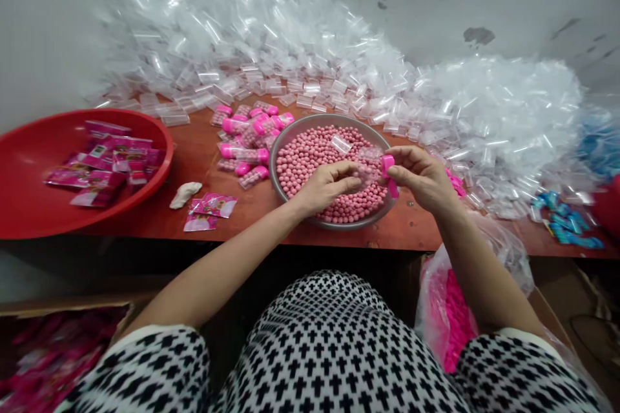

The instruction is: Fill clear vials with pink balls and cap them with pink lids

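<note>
Pink round beads fill a grey bowl on the red-brown table. Over the bowl, my left hand pinches a clear plastic tube, its outline partly blurred against the beads. My right hand holds a bright pink cap between thumb and fingers, close to the tube's right end; whether they touch is unclear. Another clear tube lies on the beads. Left of the bowl is a pile of bead-filled tubes with pink caps.
A red basin with pink packets stands at the left. Clear tubes are heaped along the wall. Pink packets and a white lump lie near the front edge. A bag of pink pieces hangs below, right.
</note>
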### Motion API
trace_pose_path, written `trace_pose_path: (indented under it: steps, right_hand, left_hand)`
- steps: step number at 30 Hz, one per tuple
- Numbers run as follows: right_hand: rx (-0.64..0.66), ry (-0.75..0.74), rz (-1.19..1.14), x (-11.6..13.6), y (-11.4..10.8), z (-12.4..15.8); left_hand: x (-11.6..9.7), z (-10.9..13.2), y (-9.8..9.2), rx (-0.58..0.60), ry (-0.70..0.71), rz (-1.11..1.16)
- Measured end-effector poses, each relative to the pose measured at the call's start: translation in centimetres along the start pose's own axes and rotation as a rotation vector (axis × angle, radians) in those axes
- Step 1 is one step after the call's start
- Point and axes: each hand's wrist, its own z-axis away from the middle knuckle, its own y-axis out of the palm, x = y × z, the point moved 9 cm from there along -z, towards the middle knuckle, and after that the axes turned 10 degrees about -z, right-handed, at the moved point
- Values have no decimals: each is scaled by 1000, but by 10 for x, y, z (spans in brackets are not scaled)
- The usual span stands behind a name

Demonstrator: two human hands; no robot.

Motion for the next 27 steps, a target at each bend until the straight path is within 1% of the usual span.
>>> trace_pose_path:
  steps: [3, 4, 8, 14, 16, 18, 20, 22, 25, 27]
  right_hand:
    - [-1, -69, 65, 5, 0, 1]
    - [3, -83, 95, 6, 0, 2]
    - [51, -123, 208, 11, 5, 5]
    - [161, -240, 538, 35, 12, 4]
    - [200, -256, 605, 40, 15, 3]
    - [225, -256, 621, 44, 18, 2]
    - [217, -263, 595, 49, 23, 1]
    - [191, -310, 600, 54, 30, 0]
    - [220, -445, 725, 57, 52, 2]
    - [258, -536, 818, 53, 67, 5]
  left_hand:
    - [-6, 1, -11, -85, 86, -63]
    - [-5, 1, -12, -89, 89, -66]
    - [2, 2, -6, -30, 14, -31]
    - [5, 4, -4, -16, -73, 129]
    - [6, 4, -5, -16, -96, 161]
    - [6, 5, -6, -19, -99, 148]
    - [5, 6, -7, -34, -69, 91]
    - [1, 7, -9, -68, -12, 8]
    - [-7, 13, -13, -147, 77, -197]
    - [-13, 19, -13, -174, 120, -353]
